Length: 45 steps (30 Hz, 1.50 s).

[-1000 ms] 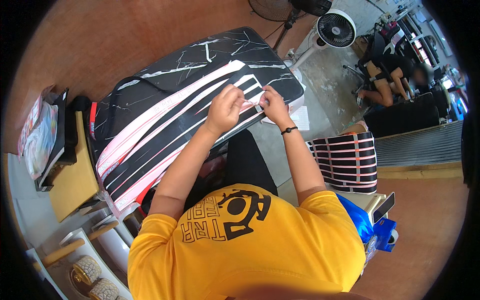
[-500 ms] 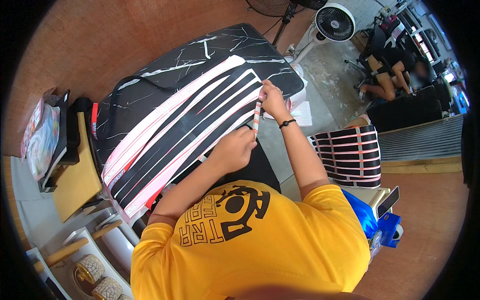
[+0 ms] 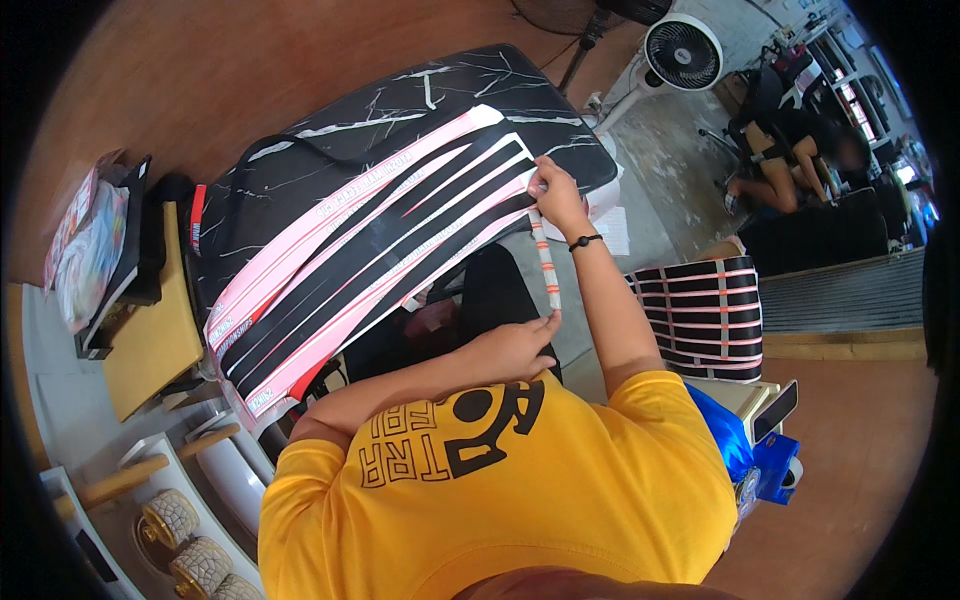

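Note:
Long black straps (image 3: 340, 280) and white-pink printed strips (image 3: 285, 262) lie side by side across the black marble-patterned table (image 3: 430, 95). At their right end my right hand (image 3: 558, 198) is closed, pinching the strip ends and the top of a narrow white tape-like strip with orange bands (image 3: 546, 262). That banded strip runs down toward me, off the table's edge. At its lower end is my left hand (image 3: 515, 348), fingers stretched out and thumb apart; the fingertips touch the strip. What lies beneath my right fingers is hidden.
To the right stands a bundle of black straps crossed by pale bands (image 3: 700, 318), with a phone (image 3: 776, 410) nearer me. A white fan (image 3: 683, 52) stands beyond the table. Another person (image 3: 785, 165) sits far right. Left is a yellow board (image 3: 150, 320) beside a plastic bag (image 3: 92, 255).
My left hand has moved down toward me and uncurled from a fist. More of the banded strip now shows below my right hand, which stays at the strap ends.

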Available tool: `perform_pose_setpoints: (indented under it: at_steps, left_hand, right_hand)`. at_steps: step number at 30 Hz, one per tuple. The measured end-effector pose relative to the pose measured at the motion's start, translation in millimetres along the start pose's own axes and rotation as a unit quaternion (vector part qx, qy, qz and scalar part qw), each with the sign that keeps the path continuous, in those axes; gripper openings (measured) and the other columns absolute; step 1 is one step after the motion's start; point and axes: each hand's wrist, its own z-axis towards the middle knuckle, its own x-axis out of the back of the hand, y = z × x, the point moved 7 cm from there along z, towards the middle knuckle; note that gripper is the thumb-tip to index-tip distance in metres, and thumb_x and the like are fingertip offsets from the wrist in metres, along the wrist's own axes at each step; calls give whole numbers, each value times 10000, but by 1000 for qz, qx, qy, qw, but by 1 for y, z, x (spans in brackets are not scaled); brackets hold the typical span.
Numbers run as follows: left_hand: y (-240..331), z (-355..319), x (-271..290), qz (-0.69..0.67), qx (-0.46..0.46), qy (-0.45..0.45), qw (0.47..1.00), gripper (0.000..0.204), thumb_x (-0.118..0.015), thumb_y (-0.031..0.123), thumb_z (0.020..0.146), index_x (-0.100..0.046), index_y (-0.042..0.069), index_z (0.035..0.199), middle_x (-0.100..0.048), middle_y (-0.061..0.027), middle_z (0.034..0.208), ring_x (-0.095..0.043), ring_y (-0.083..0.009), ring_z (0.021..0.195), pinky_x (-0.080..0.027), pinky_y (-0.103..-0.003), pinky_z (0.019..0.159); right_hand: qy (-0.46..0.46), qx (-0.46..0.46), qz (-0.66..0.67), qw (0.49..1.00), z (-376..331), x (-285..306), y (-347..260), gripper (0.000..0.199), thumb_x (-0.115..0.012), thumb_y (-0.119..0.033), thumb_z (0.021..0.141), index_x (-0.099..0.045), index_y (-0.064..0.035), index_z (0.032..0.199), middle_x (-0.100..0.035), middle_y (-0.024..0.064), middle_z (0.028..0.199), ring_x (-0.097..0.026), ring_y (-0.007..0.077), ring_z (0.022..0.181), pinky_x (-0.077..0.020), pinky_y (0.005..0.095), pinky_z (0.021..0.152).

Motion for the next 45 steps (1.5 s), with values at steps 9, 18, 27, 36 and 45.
perform_pose_setpoints:
  at_steps: [9,18,27,36,45]
  left_hand:
    - [30,-15,33,162,-93,34,982,365,-639,233,906,-622,84,1239,-600,-193,1286,-710,-268,818,-568,-338,679]
    - [61,-77,110,316,-211,376,845,229,-732,110,769,-722,112,998,-664,-61,770,-647,-215,693,-514,-310,636]
    - [-87,-68,132,198,250,340,885,618,-848,364,690,-615,61,1175,-276,-234,1543,-159,-472,1461,-122,-717,1099]
    - [-94,-66,137,220,214,372,876,297,-833,309,709,-652,83,773,-449,-190,1441,-245,-449,1440,-125,-722,1096]
    - [-120,-72,161,275,237,417,833,200,-709,210,848,-609,38,825,-460,-217,1401,-312,-438,1411,-163,-724,1088]
  right_hand:
    - [-40,-72,-34,996,-3,2,0,346,-740,37,755,-631,-63,1067,-658,45,1188,-628,211,880,-517,325,823]
    - [-14,-27,21,999,-4,5,-2,344,-760,14,729,-651,-55,1047,-675,99,1173,-660,284,902,-529,370,821]
    - [-20,-32,52,998,-3,2,10,346,-759,20,716,-656,-57,1037,-646,107,1267,-654,259,867,-531,358,806]
    - [-21,-34,61,997,-4,1,12,333,-752,19,721,-662,-63,1031,-644,79,1274,-626,240,863,-516,354,804]
    - [-23,-15,41,999,-7,1,7,313,-752,1,731,-665,-68,1023,-634,87,1278,-616,258,863,-503,377,822]
